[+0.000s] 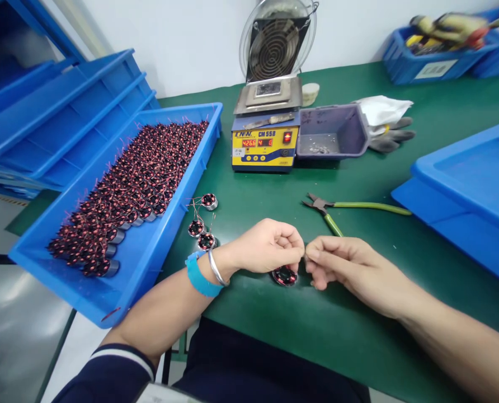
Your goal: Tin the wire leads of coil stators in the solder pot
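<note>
My left hand (277, 246) and my right hand (337, 260) meet above the green table, thumbs and forefingers pinched close together. What sits between the fingertips is too small to make out. Just below my left fingers lies a wound motor stator (285, 275) with copper coils in a metal ring, partly covered by that hand. To the left, several loose stators (206, 241) with thin copper wire leads rest on the table. Cutting pliers (319, 205) with green handles lie open beyond my right hand.
A blue tray (191, 187) full of stators stands at left, beside stacked blue trays (85, 112). At the back are a yellow CM 558 solder pot (263, 146), a purple bin (352, 131) and gloves (390, 137). Another blue tray (471, 162) is at right; a tool bin (438, 61) stands behind.
</note>
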A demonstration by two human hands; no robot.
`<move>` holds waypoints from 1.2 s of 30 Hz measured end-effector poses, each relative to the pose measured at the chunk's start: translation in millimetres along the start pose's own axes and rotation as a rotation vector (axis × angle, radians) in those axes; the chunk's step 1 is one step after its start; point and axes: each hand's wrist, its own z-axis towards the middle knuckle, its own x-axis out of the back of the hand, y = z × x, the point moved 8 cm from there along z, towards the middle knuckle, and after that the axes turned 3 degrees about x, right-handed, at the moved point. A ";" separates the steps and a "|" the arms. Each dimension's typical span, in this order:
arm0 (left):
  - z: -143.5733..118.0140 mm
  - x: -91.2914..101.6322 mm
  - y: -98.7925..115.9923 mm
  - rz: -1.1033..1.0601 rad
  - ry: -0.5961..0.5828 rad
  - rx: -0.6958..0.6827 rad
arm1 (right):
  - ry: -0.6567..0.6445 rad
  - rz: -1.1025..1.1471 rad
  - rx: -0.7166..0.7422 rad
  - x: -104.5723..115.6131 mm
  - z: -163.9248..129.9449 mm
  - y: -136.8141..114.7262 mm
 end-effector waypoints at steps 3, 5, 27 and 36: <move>0.2 0.2 0.1 -0.003 0.003 -0.001 | 0.073 -0.158 0.102 7.8 -2.7 -7.1; 0.7 0.9 -0.5 -0.003 0.005 0.000 | 0.209 -0.477 0.372 16.1 -10.4 -28.6; 0.5 0.1 -3.3 -0.020 0.004 0.020 | 0.198 -1.038 0.760 -4.2 -23.5 -52.2; 1.6 1.3 -7.2 -0.046 0.092 0.022 | 0.244 -0.205 0.031 33.7 -5.2 -4.7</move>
